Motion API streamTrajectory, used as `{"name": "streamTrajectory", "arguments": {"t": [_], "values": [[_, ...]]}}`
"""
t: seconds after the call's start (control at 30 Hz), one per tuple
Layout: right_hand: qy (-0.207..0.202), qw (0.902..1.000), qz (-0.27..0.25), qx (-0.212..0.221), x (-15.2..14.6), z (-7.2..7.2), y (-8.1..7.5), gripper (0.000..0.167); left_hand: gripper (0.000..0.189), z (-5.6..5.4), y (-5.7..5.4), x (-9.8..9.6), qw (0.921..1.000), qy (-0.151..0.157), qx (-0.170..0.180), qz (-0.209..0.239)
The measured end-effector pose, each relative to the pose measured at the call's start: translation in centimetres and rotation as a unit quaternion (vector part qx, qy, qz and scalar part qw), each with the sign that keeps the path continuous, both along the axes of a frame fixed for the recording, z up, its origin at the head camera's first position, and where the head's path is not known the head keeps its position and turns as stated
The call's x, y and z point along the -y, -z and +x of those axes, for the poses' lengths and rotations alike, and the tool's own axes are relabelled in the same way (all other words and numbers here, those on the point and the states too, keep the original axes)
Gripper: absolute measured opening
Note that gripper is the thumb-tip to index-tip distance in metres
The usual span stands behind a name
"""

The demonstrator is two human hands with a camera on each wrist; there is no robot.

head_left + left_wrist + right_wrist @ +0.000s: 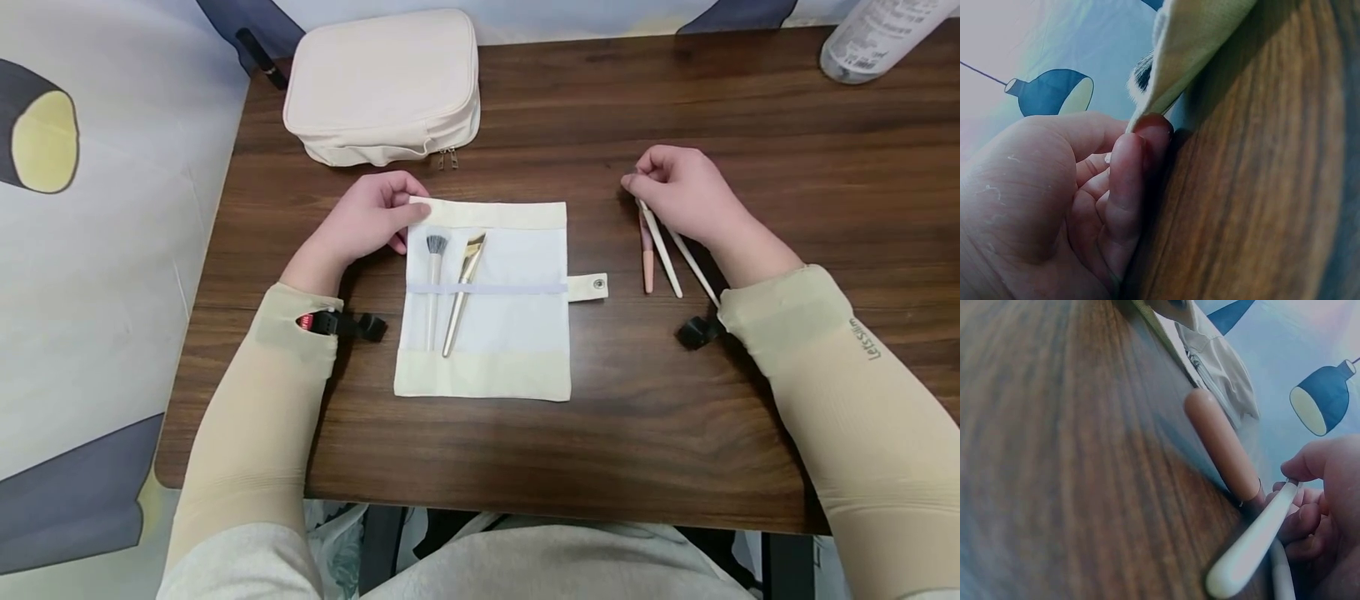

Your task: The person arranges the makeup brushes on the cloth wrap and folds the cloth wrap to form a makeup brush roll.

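Note:
A cream fabric brush roll [517, 333] lies unfolded on the table. Tucked under its elastic band are a makeup brush with grey bristles [435, 267] and a gold-ferruled angled brush [465, 292]. My left hand [375, 215] pinches the roll's upper left corner between thumb and fingers, as the left wrist view also shows. To the right, my right hand [686, 187] pinches a white-handled brush [1254, 540] near its far end; the fingers hide its head. A pink-handled brush [648, 262] and another white handle [693, 265] lie beside it, their far ends under the hand.
A cream zipped case [382, 83] stands at the back left, with a black tube [261, 58] beside it. At the back right is a clear labelled bottle [877, 42]. The roll's snap strap [587, 287] sticks out rightwards over the wooden table [637, 433].

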State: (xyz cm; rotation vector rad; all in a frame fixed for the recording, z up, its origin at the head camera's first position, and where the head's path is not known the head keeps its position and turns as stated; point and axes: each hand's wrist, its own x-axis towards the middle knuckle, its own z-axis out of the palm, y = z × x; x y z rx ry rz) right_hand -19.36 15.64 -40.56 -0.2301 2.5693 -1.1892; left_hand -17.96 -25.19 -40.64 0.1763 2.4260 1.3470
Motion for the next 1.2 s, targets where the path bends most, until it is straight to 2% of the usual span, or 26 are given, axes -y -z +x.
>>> {"name": "streamTrajectory", "arguments": {"t": [0.17,0.37,0.57,0.7,1.2], "values": [[0.002,1.0,0.004,0.002,-0.02,0.05,0.19,0.027,0.014,0.12,0.04,-0.07,1.0,0.001,0.007,0.002],[-0.002,1.0,-0.006,0.003,0.03,-0.11,-0.28,0.026,0.015,0.14,-0.66,-0.17,1.0,-0.001,-0.003,0.004],[-0.004,0.9999,-0.005,0.011,0.02,-0.06,-0.18,0.026,0.013,-0.01,-0.25,0.0,1.0,0.003,0.002,0.003],[0.0,1.0,-0.005,0.001,0.0,-0.17,-0.24,0.026,0.013,-0.07,-0.36,-0.01,1.0,0.001,-0.007,0.005],[-0.001,0.9999,-0.012,-0.003,-0.01,0.02,-0.12,0.025,0.015,0.1,-0.54,-0.11,1.0,0.001,0.0,0.006]]}}
